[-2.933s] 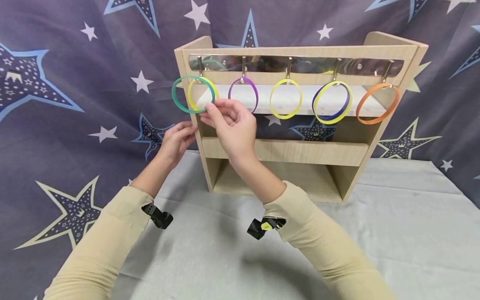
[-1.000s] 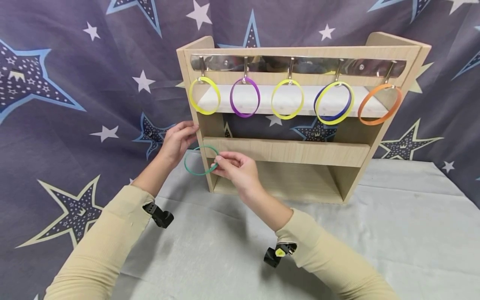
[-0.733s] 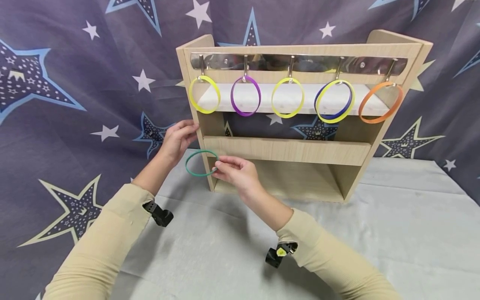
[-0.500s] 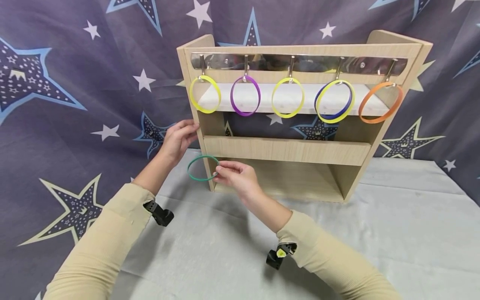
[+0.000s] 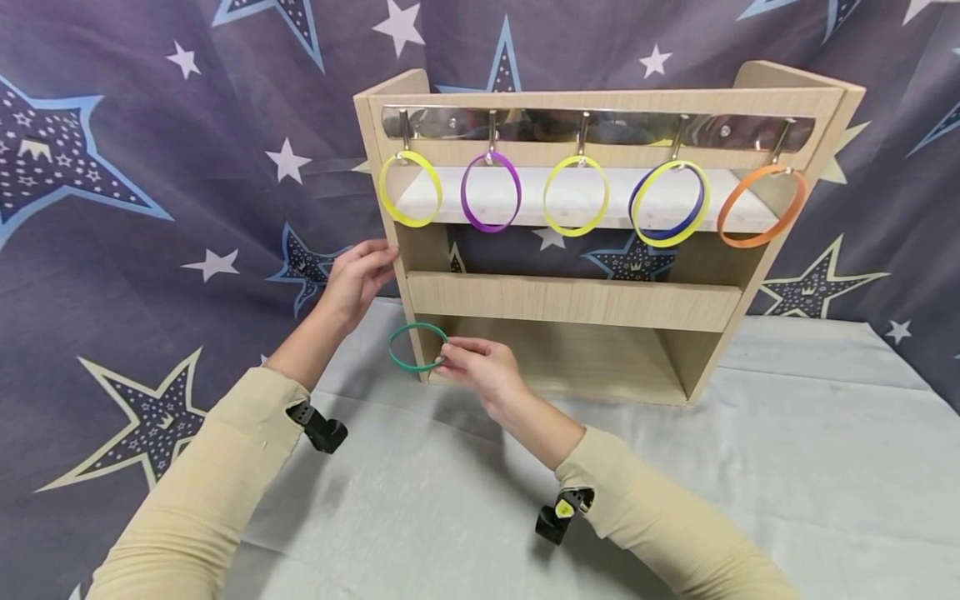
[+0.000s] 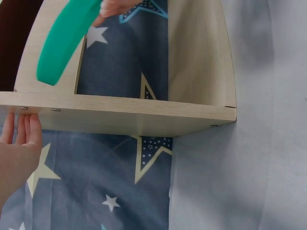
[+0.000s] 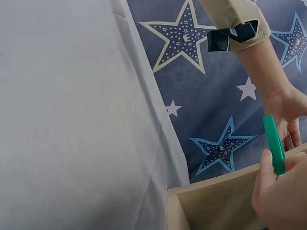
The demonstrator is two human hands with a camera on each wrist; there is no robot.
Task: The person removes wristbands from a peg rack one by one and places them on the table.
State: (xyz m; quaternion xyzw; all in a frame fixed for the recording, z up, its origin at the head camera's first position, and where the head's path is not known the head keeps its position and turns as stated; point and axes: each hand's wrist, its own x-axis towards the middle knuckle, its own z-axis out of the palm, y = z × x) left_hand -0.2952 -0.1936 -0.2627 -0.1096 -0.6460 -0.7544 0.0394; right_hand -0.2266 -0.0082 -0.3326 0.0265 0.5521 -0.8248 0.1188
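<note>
The right hand (image 5: pixel 483 368) pinches the green ring (image 7: pixel 274 145) in front of the lower left corner of the wooden shelf unit (image 5: pixel 573 298), well below its earlier position beside the leftmost hook (image 5: pixel 405 129). The left hand (image 5: pixel 354 283) rests with extended fingers against the outer face of the left side panel (image 6: pixel 120 115) (position unchanged). The left wrist view shows screw heads (image 6: pixel 56 109) in this face, which the head view does not show.
</note>
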